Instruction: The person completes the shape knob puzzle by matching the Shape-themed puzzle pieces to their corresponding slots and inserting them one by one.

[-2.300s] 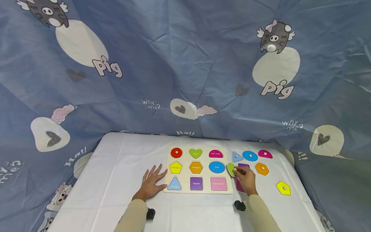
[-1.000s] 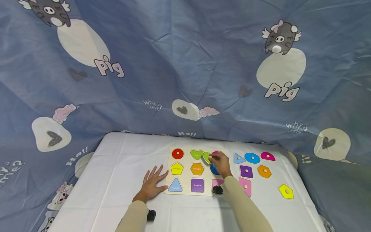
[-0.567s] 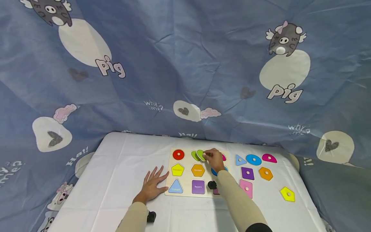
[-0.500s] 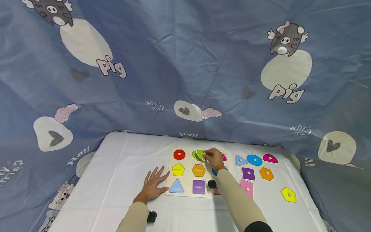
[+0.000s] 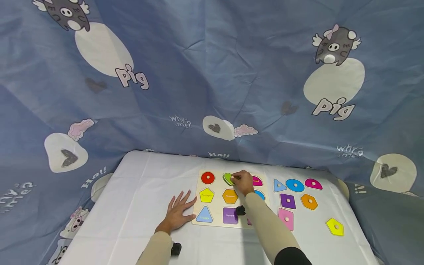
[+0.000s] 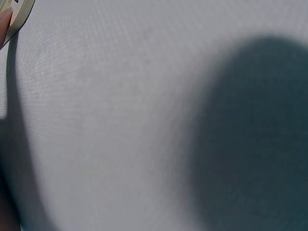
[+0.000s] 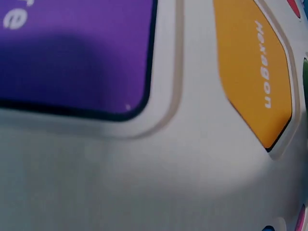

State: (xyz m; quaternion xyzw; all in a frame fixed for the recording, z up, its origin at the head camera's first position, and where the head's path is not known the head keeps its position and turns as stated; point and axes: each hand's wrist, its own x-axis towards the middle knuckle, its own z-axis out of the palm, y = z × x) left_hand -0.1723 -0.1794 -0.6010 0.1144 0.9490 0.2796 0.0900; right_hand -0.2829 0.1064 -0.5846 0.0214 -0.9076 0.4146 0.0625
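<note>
My right hand (image 5: 243, 183) pinches a green heart puzzle piece (image 5: 227, 179) over the green heart recess in the top row of a pale wooden shape board (image 5: 217, 187). The piece covers most of that recess, and the fingers hide part of the piece. My left hand (image 5: 177, 213) lies with fingers spread at the board's left edge. A fingertip (image 6: 4, 21) shows against the board's edge in the left wrist view. Beneath the right wrist, its camera sees the purple square recess (image 7: 77, 57) and the orange hexagon recess (image 7: 255, 72).
A red circle piece (image 5: 208, 178) with a knob sits in the board's top left. Right of the board lie several knobbed pieces, including a blue oval (image 5: 294, 185), purple square (image 5: 287, 201), pink rectangle (image 5: 286, 218) and yellow pentagon (image 5: 335, 227). White cloth (image 5: 132, 206) covers the table.
My right hand has carried the green heart left from beside the board and brought it over the heart recess. My left hand stays at the board's left edge. The head view has shifted slightly.
</note>
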